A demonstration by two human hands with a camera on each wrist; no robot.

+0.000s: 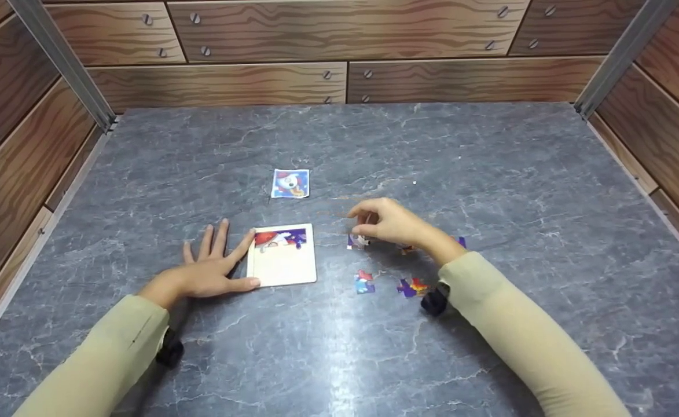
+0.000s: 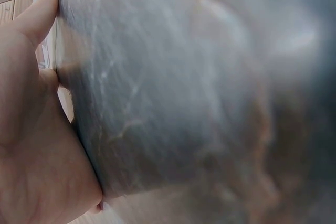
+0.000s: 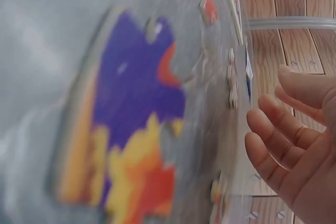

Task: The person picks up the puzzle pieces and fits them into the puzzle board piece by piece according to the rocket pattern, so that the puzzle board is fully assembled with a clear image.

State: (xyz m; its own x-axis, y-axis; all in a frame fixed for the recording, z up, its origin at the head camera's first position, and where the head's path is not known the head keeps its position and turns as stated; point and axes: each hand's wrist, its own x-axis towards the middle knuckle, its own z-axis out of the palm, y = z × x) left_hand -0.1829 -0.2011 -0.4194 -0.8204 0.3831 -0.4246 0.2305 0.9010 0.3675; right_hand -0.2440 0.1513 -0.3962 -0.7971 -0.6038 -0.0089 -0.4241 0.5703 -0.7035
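Observation:
A square white puzzle tray (image 1: 284, 267) lies left of centre, with joined puzzle pieces (image 1: 280, 238) along its top. My left hand (image 1: 206, 275) rests spread on the table, index fingertip and thumb touching the tray's left side. Above a purple and white puzzle piece (image 1: 358, 241) hovers my right hand (image 1: 391, 223), fingers loosely bent. The right wrist view shows that hand (image 3: 294, 145) with nothing between thumb and fingers. Closer to me lie a blue and red piece (image 1: 364, 282) and a purple, yellow and red piece (image 1: 412, 288).
Behind the tray lies a small picture card (image 1: 291, 183) with a white-faced figure. Two more pieces, one orange (image 1: 407, 249) and one purple (image 1: 462, 242), are partly hidden by the right forearm. Wood-patterned walls (image 1: 339, 35) border the grey marbled table (image 1: 490, 162).

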